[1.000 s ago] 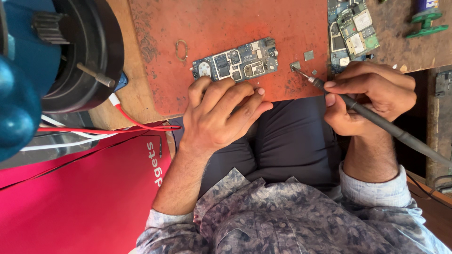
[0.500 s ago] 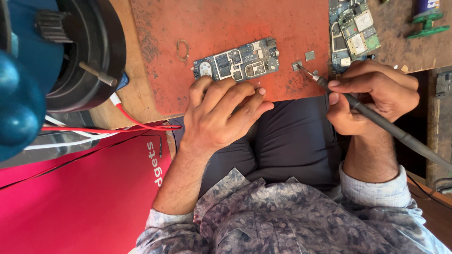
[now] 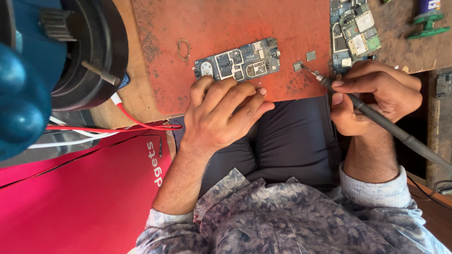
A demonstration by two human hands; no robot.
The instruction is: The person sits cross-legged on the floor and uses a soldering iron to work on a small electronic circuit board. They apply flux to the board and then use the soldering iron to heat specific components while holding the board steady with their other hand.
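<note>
Bare orange mat [image 3: 226,23] above circuit board [image 3: 240,60], second board [image 3: 353,33] crowding right, black motor housing [image 3: 89,51] blocking left

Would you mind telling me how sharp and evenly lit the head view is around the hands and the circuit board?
In the head view, daylight falls evenly on the orange mat; the circuit board, the left hand and the right hand holding the soldering iron are sharp, without glare; the blue object at the left edge is close and out of focus.
</note>
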